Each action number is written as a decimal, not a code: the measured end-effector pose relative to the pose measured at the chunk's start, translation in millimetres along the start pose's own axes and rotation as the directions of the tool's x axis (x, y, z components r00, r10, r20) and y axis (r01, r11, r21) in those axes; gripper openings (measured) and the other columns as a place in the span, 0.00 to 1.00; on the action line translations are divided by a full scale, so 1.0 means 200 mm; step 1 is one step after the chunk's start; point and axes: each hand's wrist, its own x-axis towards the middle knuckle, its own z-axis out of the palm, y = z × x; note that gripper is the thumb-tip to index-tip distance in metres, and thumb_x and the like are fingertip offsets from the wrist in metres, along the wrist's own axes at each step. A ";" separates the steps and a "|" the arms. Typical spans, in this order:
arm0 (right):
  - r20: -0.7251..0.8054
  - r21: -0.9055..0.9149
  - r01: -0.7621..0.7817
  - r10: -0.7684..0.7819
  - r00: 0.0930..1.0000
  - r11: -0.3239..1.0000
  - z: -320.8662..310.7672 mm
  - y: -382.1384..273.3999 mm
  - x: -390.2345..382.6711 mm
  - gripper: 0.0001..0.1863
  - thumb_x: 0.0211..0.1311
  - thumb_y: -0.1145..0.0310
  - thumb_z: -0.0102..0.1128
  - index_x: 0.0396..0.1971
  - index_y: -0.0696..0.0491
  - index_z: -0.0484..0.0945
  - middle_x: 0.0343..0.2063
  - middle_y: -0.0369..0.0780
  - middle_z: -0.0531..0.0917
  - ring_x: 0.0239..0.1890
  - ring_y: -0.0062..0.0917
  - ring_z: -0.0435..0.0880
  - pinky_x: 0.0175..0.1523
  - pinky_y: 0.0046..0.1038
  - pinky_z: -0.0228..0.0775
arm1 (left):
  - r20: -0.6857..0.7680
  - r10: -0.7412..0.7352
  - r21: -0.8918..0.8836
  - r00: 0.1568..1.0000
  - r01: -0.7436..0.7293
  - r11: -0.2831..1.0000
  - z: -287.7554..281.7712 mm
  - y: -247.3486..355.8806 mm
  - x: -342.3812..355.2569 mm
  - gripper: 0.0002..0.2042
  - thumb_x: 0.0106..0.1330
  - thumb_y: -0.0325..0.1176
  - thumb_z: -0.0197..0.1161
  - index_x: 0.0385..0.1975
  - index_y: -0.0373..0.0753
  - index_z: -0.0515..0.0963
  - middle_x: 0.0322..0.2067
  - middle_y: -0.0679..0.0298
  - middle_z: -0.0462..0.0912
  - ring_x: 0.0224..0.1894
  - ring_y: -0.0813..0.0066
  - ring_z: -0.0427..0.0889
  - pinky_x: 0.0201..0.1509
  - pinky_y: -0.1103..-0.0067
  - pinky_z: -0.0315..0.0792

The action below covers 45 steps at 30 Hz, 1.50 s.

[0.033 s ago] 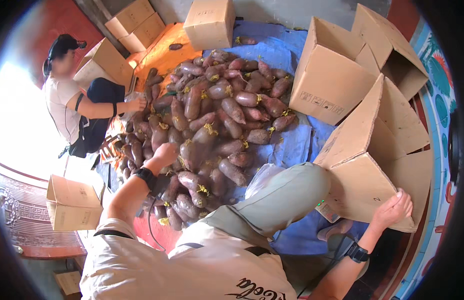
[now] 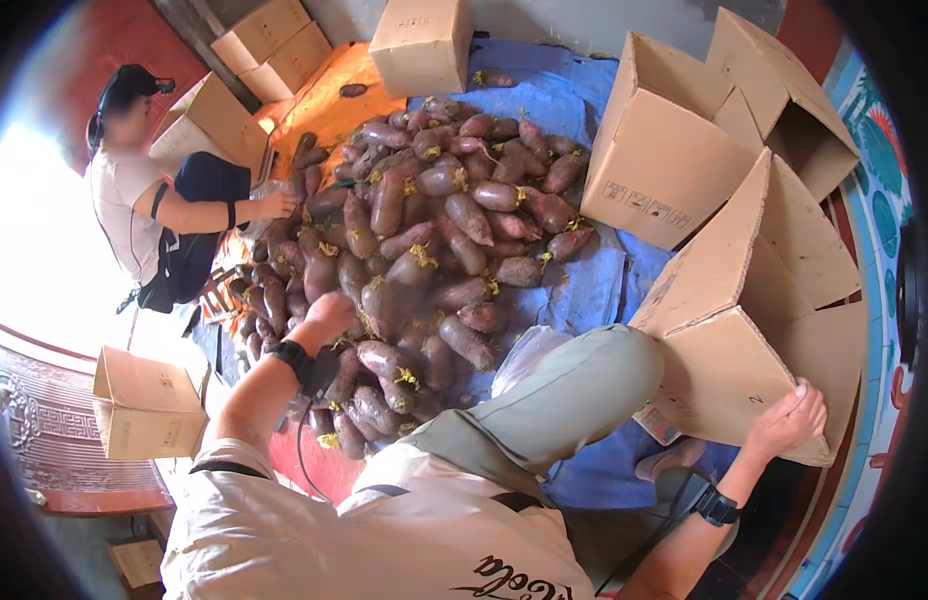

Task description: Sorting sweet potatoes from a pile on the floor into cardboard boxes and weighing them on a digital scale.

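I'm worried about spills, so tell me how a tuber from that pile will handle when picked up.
A tuber would probably roll, given its rounded, elongated shape. It likely feels firm, since those stacked hold plump outlines. The thin yellow sprouts may snap off.

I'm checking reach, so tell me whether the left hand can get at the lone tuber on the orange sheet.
Probably not without leaning: the left hand is at the near part of the heap, which lies between it and that tuber.
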 end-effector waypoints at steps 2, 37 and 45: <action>0.010 0.005 0.007 -0.007 1.000 1.000 0.02 0.00 -0.01 0.16 0.63 0.66 0.37 0.27 0.59 0.73 0.25 0.45 0.74 0.30 0.40 0.70 0.38 0.37 0.59 | 0.020 -0.213 -0.171 0.977 0.214 0.962 0.17 -0.06 -0.09 0.12 0.51 0.37 0.52 0.26 0.35 0.78 0.30 0.49 0.78 0.37 0.52 0.77 0.43 0.64 0.70; 0.042 -0.045 0.021 -0.019 0.999 0.999 0.04 0.06 -0.04 0.20 0.65 0.63 0.33 0.29 0.63 0.73 0.27 0.50 0.75 0.32 0.45 0.71 0.38 0.40 0.60 | 0.280 0.241 0.161 0.929 -0.293 0.943 0.57 0.40 0.02 0.25 0.44 0.35 0.63 0.47 0.47 0.69 0.48 0.62 0.68 0.56 0.65 0.62 0.58 0.63 0.55; 0.039 -0.054 0.016 -0.014 0.999 0.998 0.03 0.02 -0.04 0.21 0.66 0.63 0.32 0.29 0.63 0.73 0.27 0.50 0.75 0.32 0.45 0.71 0.38 0.40 0.60 | 0.361 0.263 0.336 0.895 -0.388 0.858 0.63 0.43 0.06 0.30 0.43 0.39 0.65 0.51 0.47 0.67 0.47 0.63 0.69 0.55 0.63 0.63 0.58 0.57 0.51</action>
